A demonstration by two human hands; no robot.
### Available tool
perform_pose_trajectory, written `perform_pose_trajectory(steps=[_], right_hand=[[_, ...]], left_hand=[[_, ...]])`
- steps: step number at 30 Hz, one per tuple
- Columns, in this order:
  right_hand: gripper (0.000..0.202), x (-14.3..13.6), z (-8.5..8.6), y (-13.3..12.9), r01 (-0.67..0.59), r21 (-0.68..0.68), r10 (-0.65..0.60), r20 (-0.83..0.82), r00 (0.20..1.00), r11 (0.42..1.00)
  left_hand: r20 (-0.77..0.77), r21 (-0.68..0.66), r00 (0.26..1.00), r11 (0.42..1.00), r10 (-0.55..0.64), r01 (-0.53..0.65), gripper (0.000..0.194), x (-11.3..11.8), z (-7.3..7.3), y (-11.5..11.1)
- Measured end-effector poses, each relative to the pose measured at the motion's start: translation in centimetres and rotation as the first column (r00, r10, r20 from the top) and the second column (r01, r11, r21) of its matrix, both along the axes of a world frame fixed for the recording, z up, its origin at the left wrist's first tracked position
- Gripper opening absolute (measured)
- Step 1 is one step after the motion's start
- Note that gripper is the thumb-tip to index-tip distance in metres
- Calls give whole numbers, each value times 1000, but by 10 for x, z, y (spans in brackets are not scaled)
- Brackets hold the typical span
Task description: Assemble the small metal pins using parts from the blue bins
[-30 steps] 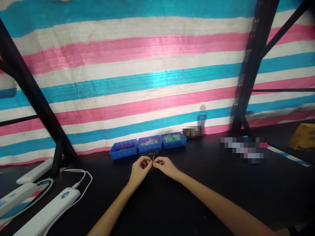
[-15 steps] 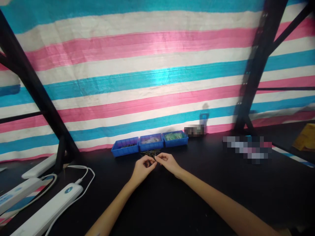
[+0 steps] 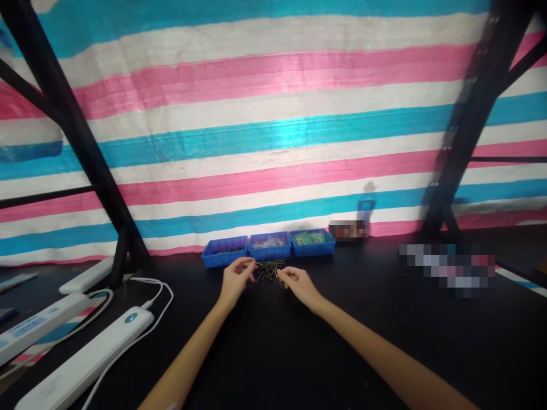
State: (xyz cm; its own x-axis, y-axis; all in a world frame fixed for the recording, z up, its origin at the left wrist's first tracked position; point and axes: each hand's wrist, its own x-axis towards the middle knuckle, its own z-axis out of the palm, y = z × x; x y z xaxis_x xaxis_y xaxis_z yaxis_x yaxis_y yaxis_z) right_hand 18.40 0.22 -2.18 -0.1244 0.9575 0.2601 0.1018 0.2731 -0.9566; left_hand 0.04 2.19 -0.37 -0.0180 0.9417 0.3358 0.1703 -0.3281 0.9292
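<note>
We see a pile of thin, dark little sticks (image 3: 269,270) on the black table (image 3: 256,353), between our 2 hands. Our left hand (image 3: 235,280) is at the pile's left side, fingers bent and narrow; we cannot tell if it pinches a stick. Our right hand (image 3: 301,286) is at the right side, thumb and fingertips close together, and we cannot tell if it holds anything either.

Just on the far side of the pile, 3 blue bins make a row. The left bin (image 3: 224,261) has dark bits, the middle bin (image 3: 271,252) has pale bits and the right bin (image 3: 315,250) has green bits. Farther back hangs a striped sheet (image 3: 256,136). Near us on the left lies a long white box (image 3: 81,364) with a round button.
</note>
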Motion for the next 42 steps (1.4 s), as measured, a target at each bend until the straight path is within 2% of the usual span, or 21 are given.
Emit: perform_pose_trajectory(steps=[3, 7, 12, 17, 22, 24, 26, 28, 30, 31, 33, 35, 38, 42], right_hand=[[32, 0, 2, -2, -9, -5, 9, 15, 1000, 1000], [32, 1, 2, -2, -10, -5, 10, 25, 1000, 1000], [32, 0, -2, 0, -19, -2, 19, 29, 999, 1000], [31, -2, -4, 2, -17, 4, 17, 28, 999, 1000], [31, -1, -8, 4, -17, 25, 16, 49, 999, 1000], [31, -1, -8, 4, -14, 33, 12, 61, 998, 999], [30, -1, -7, 3, -19, 42, 16, 64, 998, 999], [29, -1, -5, 1, -20, 44, 17, 63, 998, 999], [29, -2, -3, -1, -16, 41, 13, 71, 997, 999], [29, -2, -3, -2, -13, 44, 10, 80, 997, 999], [29, -2, -3, -2, -10, 60, 3, 111, 994, 998], [29, -2, -4, -1, -7, 78, -6, 155, 988, 997], [28, -1, -7, 1, 8, 92, -29, 230, 973, 996], [27, -1, -7, 1, 39, 113, -74, 331, 941, 993]], left_hand=[[131, -13, 982, 991, 134, -133, 45, -21, 3, 12], [229, -33, 945, 972, 235, -234, 50, -46, 2, 24], [250, -50, 932, 965, 262, -257, 46, -65, 0, 32], [217, -49, 955, 979, 203, -197, 55, -67, 1, 37], [66, -54, 981, 982, 184, -180, 66, -61, 0, 40], [-46, -59, 984, 982, 174, -177, 70, -58, -1, 38], [-197, 0, 960, 979, 198, -202, 67, -54, -1, 34], [-363, 146, 900, 968, 243, -202, 55, -46, 0, 25], [-529, 283, 808, 952, 258, -118, 41, -35, 1, 13], [-617, 291, 753, 955, 228, -50, 36, -29, 2, 7], [-746, 258, 646, 965, 164, 54, 32, -18, 3, -4], [-807, 221, 578, 970, 121, 106, 31, -9, 3, -11], [-845, 160, 532, 976, 56, 150, 29, -3, 1, -14], [-853, 118, 521, 977, 9, 177, 28, -2, 0, -13]])
